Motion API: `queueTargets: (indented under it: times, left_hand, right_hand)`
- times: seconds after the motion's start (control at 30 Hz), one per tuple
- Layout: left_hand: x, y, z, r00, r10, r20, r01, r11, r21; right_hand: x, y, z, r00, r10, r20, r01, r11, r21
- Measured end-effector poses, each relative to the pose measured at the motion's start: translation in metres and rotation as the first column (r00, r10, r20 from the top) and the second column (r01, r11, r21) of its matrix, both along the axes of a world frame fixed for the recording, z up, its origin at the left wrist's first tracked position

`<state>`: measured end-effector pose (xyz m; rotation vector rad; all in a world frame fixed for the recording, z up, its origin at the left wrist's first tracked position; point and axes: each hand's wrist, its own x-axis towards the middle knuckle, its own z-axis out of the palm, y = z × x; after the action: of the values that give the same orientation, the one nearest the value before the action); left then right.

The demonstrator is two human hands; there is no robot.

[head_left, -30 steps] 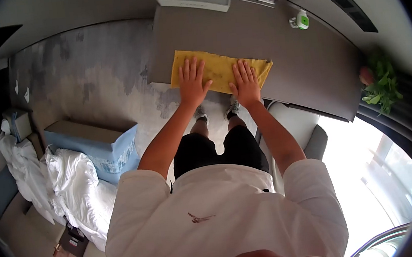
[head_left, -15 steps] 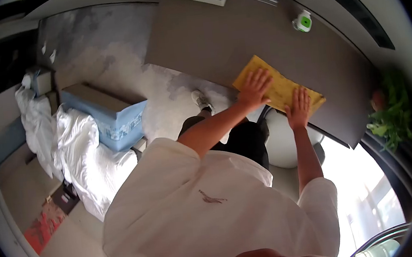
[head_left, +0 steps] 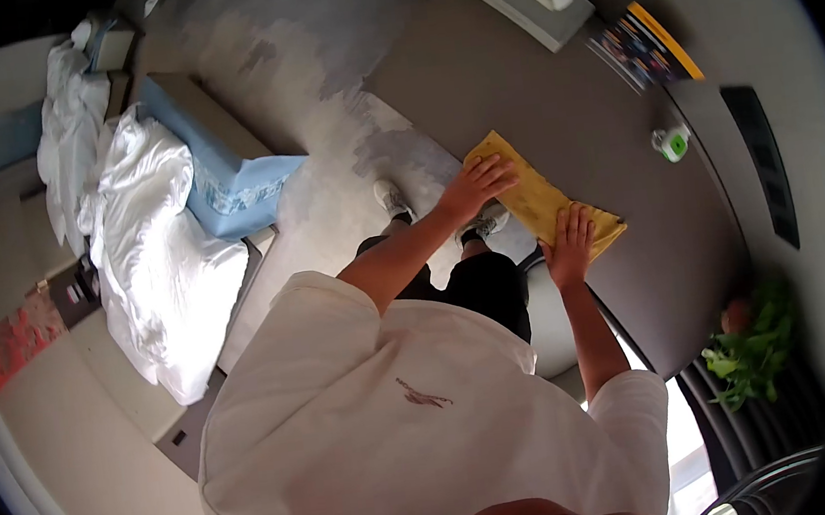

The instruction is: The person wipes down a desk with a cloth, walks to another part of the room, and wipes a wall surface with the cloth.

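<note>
A folded yellow cloth (head_left: 534,187) lies on the brown desk (head_left: 472,60), along its front edge. My left hand (head_left: 481,186) rests flat on the cloth's far-left part with the fingers stretched out. Nearer the cloth's right end, my right hand (head_left: 568,244) presses down with its fingers extended. Both palms face the cloth, and neither hand is wrapped around it. At the cloth's right corner there is a small dark spot.
On the desk stand a grey tissue box (head_left: 549,27), a printed desk card (head_left: 647,47) and a small white-and-green object (head_left: 670,144). A green plant (head_left: 759,347) is at the right. White bedding (head_left: 157,264) and a blue-sided box-like piece (head_left: 240,190) lie left. A chair (head_left: 548,319) is below the desk edge.
The view has turned, so the room appears rotated. Both hands and the cloth have shifted leftward along the desk's front edge. The hands stay flat on the cloth.
</note>
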<state>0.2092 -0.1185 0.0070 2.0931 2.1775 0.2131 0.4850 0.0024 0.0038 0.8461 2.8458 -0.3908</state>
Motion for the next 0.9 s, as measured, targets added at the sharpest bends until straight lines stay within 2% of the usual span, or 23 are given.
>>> queueTargets:
  times: [0.07, 0.1, 0.17, 0.2, 0.23, 0.27, 0.3, 0.37, 0.4, 0.43, 0.5, 0.6, 0.63, 0.7, 0.73, 0.77, 0.8, 0.9]
  left_hand:
    - [-0.033, -0.015, 0.007, 0.998, 0.052, -0.032, -0.05, 0.997, 0.053]
    - [-0.045, -0.022, 0.011, 0.981, 0.175, 0.083, -0.164, 0.979, -0.124]
    - [-0.068, -0.029, 0.016, 0.859, 0.454, 0.239, -0.315, 0.834, -0.453]
    - [-0.078, -0.041, 0.01, 0.86, 0.473, 0.189, -0.417, 0.867, -0.273]
    - [-0.083, -0.056, -0.009, 0.856, 0.498, 0.135, -0.492, 0.867, -0.079]
    - [-0.095, -0.065, -0.034, 0.818, 0.534, 0.212, -0.528, 0.844, -0.089]
    - [-0.107, -0.075, -0.03, 0.773, 0.546, 0.322, -0.587, 0.808, 0.039]
    - [-0.128, -0.095, -0.003, 0.638, 0.521, 0.568, -0.668, 0.741, 0.07]
    - [-0.141, -0.111, 0.012, 0.627, 0.472, 0.62, -0.624, 0.781, 0.037]
    - [-0.155, -0.132, 0.029, 0.611, 0.42, 0.671, -0.57, 0.822, 0.005]
    - [-0.186, -0.181, 0.065, 0.507, 0.373, 0.777, -0.562, 0.826, -0.03]
    - [-0.245, -0.263, 0.095, 0.463, 0.439, 0.77, -0.62, 0.782, -0.074]
    - [-0.27, -0.284, 0.103, 0.448, 0.493, 0.746, -0.656, 0.748, -0.102]
    - [-0.323, -0.312, 0.139, 0.353, 0.534, 0.768, -0.75, 0.652, -0.109]
    - [-0.344, -0.323, 0.162, 0.299, 0.552, 0.778, -0.787, 0.604, -0.126]
    - [-0.37, -0.326, 0.184, 0.276, 0.55, 0.788, -0.757, 0.629, -0.174]
    - [-0.384, -0.327, 0.19, 0.273, 0.516, 0.812, -0.77, 0.623, -0.137]
    - [-0.449, -0.311, 0.192, 0.323, 0.383, 0.865, -0.774, 0.633, 0.008]
  right_hand:
    - [-0.032, -0.007, 0.0, 1.0, 0.027, -0.014, -0.027, 1.0, -0.013]
    - [-0.052, -0.008, 0.001, 0.999, 0.044, -0.027, -0.044, 0.999, -0.012]
    - [-0.087, -0.011, 0.006, 0.99, 0.138, -0.042, -0.138, 0.99, -0.006]
    - [-0.112, -0.012, 0.01, 0.981, 0.184, -0.064, -0.184, 0.983, 0.009]
    - [-0.136, -0.012, 0.012, 0.988, 0.147, -0.039, -0.148, 0.989, -0.01]
    - [-0.157, -0.013, 0.013, 0.994, 0.111, -0.011, -0.111, 0.993, -0.03]
    - [-0.178, -0.011, 0.015, 0.989, 0.08, -0.126, -0.092, 0.992, -0.091]
    - [-0.224, -0.011, 0.033, 0.973, -0.068, -0.218, -0.007, 0.944, -0.329]
    - [-0.249, -0.014, 0.047, 0.969, -0.173, -0.178, 0.065, 0.869, -0.49]
    - [-0.273, -0.02, 0.059, 0.973, -0.184, -0.137, 0.094, 0.864, -0.495]
    - [-0.316, -0.033, 0.079, 0.972, -0.229, -0.049, 0.174, 0.848, -0.5]
    - [-0.385, -0.056, 0.116, 0.999, -0.044, 0.013, 0.045, 0.919, -0.391]
    - [-0.413, -0.069, 0.133, 0.997, -0.012, -0.081, -0.025, 0.896, -0.442]
    - [-0.464, -0.105, 0.171, 0.963, 0.031, -0.269, -0.176, 0.827, -0.534]
    - [-0.49, -0.123, 0.192, 0.957, 0.058, -0.285, -0.226, 0.766, -0.602]
    - [-0.518, -0.139, 0.213, 0.951, 0.078, -0.3, -0.267, 0.696, -0.667]
    - [-0.54, -0.153, 0.226, 0.944, 0.091, -0.317, -0.303, 0.621, -0.723]
    - [-0.61, -0.173, 0.225, 0.868, 0.274, -0.415, -0.494, 0.565, -0.66]
